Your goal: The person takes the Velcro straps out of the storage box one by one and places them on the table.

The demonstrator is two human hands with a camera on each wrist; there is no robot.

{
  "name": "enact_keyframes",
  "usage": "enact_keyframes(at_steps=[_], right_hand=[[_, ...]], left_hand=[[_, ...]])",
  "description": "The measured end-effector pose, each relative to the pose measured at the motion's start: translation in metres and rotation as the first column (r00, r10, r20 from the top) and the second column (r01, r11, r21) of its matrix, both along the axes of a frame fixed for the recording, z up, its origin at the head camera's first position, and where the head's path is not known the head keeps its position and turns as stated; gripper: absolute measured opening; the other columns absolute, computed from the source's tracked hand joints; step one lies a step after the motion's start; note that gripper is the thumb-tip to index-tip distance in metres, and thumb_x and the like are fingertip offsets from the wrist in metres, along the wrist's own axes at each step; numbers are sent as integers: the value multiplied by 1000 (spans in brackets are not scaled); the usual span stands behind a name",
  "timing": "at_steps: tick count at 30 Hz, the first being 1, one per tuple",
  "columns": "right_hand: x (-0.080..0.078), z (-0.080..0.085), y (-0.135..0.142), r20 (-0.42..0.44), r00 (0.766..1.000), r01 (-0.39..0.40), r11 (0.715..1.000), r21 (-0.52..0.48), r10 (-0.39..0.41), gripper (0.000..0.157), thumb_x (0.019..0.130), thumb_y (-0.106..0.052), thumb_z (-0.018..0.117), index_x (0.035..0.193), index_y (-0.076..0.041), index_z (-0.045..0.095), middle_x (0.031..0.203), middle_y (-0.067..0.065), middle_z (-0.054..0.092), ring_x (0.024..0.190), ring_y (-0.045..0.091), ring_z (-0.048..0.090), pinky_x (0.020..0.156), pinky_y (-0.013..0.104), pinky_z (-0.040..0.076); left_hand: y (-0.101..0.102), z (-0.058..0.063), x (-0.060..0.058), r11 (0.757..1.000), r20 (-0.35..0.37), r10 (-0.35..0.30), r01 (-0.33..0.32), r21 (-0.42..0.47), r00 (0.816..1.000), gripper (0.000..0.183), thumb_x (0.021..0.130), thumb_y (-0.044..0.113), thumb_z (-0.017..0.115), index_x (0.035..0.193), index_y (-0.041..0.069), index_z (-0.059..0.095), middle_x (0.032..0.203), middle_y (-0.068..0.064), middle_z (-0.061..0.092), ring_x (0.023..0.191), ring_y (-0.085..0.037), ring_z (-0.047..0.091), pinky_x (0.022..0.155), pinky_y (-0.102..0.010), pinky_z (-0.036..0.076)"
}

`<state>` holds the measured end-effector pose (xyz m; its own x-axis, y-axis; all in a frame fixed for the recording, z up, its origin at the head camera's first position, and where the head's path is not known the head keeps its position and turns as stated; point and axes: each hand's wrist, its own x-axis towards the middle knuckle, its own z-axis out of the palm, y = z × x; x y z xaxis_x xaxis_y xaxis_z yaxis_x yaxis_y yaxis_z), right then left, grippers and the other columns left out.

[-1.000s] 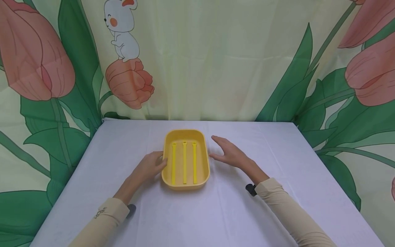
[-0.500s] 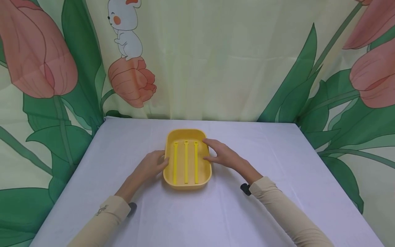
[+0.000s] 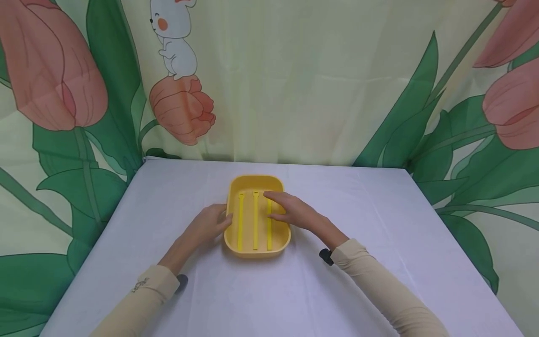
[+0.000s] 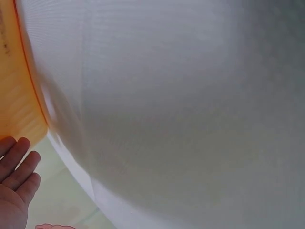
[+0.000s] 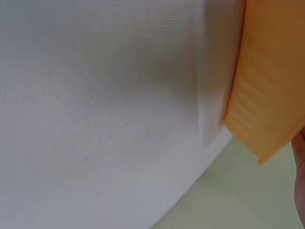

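A yellow tray (image 3: 258, 254) with rounded corners lies on the white-covered table. Inside, three flat yellow straps lie lengthwise side by side, each with a small slotted head at the far end: left strap (image 3: 240, 224), middle strap (image 3: 255, 222) and right strap (image 3: 269, 236). My left hand (image 3: 207, 226) holds the tray's left edge, thumb over the rim and fingers along the outer wall, as the left wrist view also shows. Over the tray's right side reaches my right hand (image 3: 296, 211), thumb and fingers apart, covering part of the right strap. Whether it touches that strap I cannot tell.
A white cloth covers the table (image 3: 353, 290). Behind it hangs a curtain (image 3: 286, 84) printed with tulips, leaves and a white rabbit. Dark wrist cameras sit under both beige sleeves (image 3: 157, 281).
My right hand has moved left, from beside the tray to over its right strap. The left hand has stayed at the tray's left edge. The head view has shifted slightly.
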<state>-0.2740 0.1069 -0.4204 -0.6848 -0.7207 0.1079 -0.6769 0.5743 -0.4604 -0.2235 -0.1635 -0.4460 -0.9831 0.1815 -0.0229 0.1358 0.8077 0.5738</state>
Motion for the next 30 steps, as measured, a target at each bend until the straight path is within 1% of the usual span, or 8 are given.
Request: enact_keyframes(at_steps=[4, 8, 12, 16, 18, 21, 25, 30], right_hand=[[0, 2, -7, 1, 999, -50, 998, -26, 50, 57, 86, -18, 69, 137, -4, 47, 140, 8, 47, 130, 23, 40, 106, 38, 35], [-2, 1, -13, -8, 996, -90, 996, -12, 90, 53, 87, -16, 68, 134, -2, 50, 137, 9, 49, 129, 23, 42, 106, 36, 35], [-3, 1, -18, 11, 996, -94, 995, 18, 94, 52, 88, -18, 67, 134, -2, 51, 136, 8, 50, 128, 23, 43, 105, 36, 36], [-4, -1, -23, 37, 995, -95, 995, 38, 94, 50, 88, -18, 67, 134, -3, 51, 136, 7, 51, 128, 22, 43, 105, 35, 36], [-5, -1, -25, 43, 995, -97, 994, 46, 95, 50, 88, -17, 67, 133, -4, 52, 135, 7, 52, 127, 22, 43, 105, 35, 36], [-6, -2, -28, 48, 994, -105, 993, 55, 102, 48, 88, -16, 67, 133, -5, 53, 135, 6, 52, 128, 21, 43, 105, 36, 36], [-7, -2, -33, 44, 992, -122, 990, 66, 119, 46, 89, -17, 66, 132, -5, 54, 134, 6, 53, 127, 21, 45, 105, 35, 36], [-9, -7, -39, 6, 989, -145, 985, 90, 145, 46, 89, -19, 66, 131, -4, 55, 132, 7, 54, 125, 21, 46, 104, 33, 37]], left_hand=[[-1, -1, 0, 1000, -10, -7, 7, 6, 1000, 37, 91, 28, 54, 121, 7, 60, 115, -7, 62, 112, -27, 54, 100, -49, 40], [0, 0, 0, 1000, 0, -9, 9, 11, 1000, 37, 92, 28, 54, 121, 7, 60, 115, -8, 62, 113, -28, 54, 100, -48, 41], [1, 2, -1, 1000, 24, 1, -1, 2, 1000, 35, 91, 28, 55, 119, 7, 61, 111, -7, 62, 104, -24, 56, 97, -47, 43], [1, 3, -1, 1000, 49, 16, -16, -11, 999, 35, 91, 29, 55, 118, 8, 61, 106, -5, 61, 94, -21, 54, 95, -45, 45], [1, 3, -1, 1000, 55, 18, -18, -13, 998, 35, 91, 29, 55, 119, 8, 60, 106, -5, 61, 93, -20, 53, 95, -45, 45], [0, 4, -1, 1000, 49, 16, -15, -13, 999, 36, 92, 29, 54, 119, 7, 60, 108, -6, 62, 96, -21, 55, 97, -45, 44], [-1, 4, -1, 1000, 31, 10, -10, -4, 999, 37, 91, 28, 54, 120, 6, 60, 112, -9, 61, 106, -26, 55, 98, -47, 42], [-1, 1, 0, 1000, 54, 11, -12, 17, 998, 40, 92, 30, 54, 124, 6, 58, 120, -10, 59, 115, -27, 52, 100, -47, 40]])
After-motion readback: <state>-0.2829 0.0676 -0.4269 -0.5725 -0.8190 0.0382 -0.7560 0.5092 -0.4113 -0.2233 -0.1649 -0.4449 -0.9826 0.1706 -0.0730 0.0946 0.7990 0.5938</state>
